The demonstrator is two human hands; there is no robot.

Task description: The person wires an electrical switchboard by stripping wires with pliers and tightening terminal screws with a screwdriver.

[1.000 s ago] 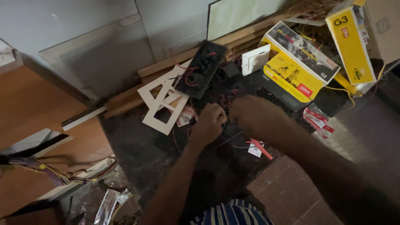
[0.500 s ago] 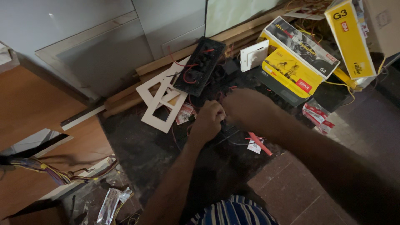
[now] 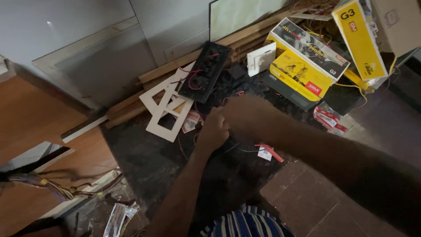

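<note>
My left hand (image 3: 214, 131) is a closed fist over the dark floor, with its forearm coming up from the bottom edge. My right hand (image 3: 244, 115) reaches in from the right and touches the left hand's fingertips. It is blurred and dark, so what lies between the two hands is hidden. Thin dark wires (image 3: 239, 148) trail on the floor just below them. A black switch plate with red wires (image 3: 204, 72) lies beyond the hands. White frame plates (image 3: 168, 109) lie to its left. A red-handled tool (image 3: 270, 152) lies to the right of my left wrist.
Yellow cartons (image 3: 307, 66) and a white switch (image 3: 260, 59) sit at the back right, with red packets (image 3: 330, 118) in front of them. Wooden strips (image 3: 131, 107) lean along the wall. A bundle of coloured wires (image 3: 52, 191) and a plastic wrapper (image 3: 117, 217) lie at the lower left.
My right hand has drawn in leftward until it meets my left hand. The left hand has stayed at about the same spot.
</note>
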